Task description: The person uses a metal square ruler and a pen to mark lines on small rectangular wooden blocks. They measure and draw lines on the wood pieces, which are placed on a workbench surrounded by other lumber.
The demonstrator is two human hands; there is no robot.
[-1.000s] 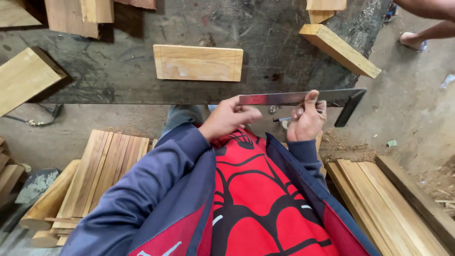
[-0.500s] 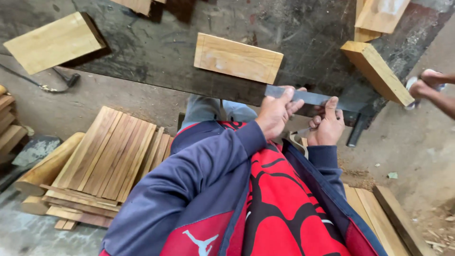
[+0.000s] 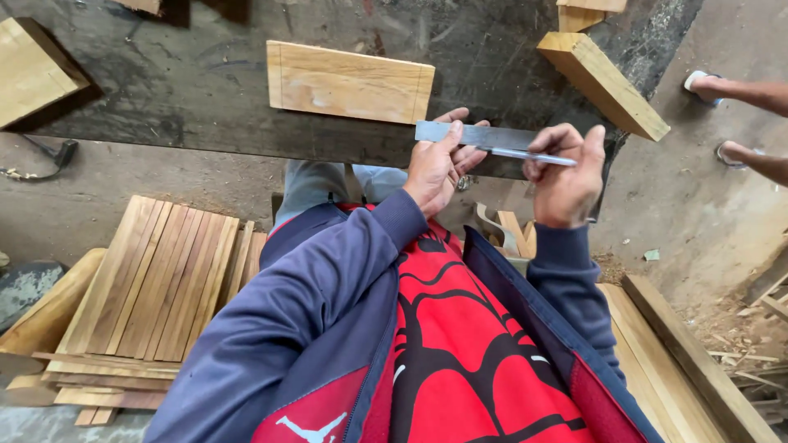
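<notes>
My left hand (image 3: 437, 164) grips the near end of a steel try square's blade (image 3: 476, 135), which lies along the front edge of the dark workbench (image 3: 205, 98). My right hand (image 3: 566, 176) holds a thin pen (image 3: 533, 156) against the blade and rests on the square. The square's dark stock hangs down behind my right hand, mostly hidden. A flat light wooden board (image 3: 349, 82) lies on the bench just beyond my left hand.
A thick wooden block (image 3: 603, 74) lies angled at the bench's right end, another block (image 3: 33, 70) at the far left. Stacked slats (image 3: 156, 295) sit on the floor to my left, long boards (image 3: 681, 361) to my right. Another person's feet (image 3: 722, 90) stand at the right.
The view swung about. My right hand rose from below the bench edge onto the blade, now holding the pen against it. My left hand keeps hold of the square's blade.
</notes>
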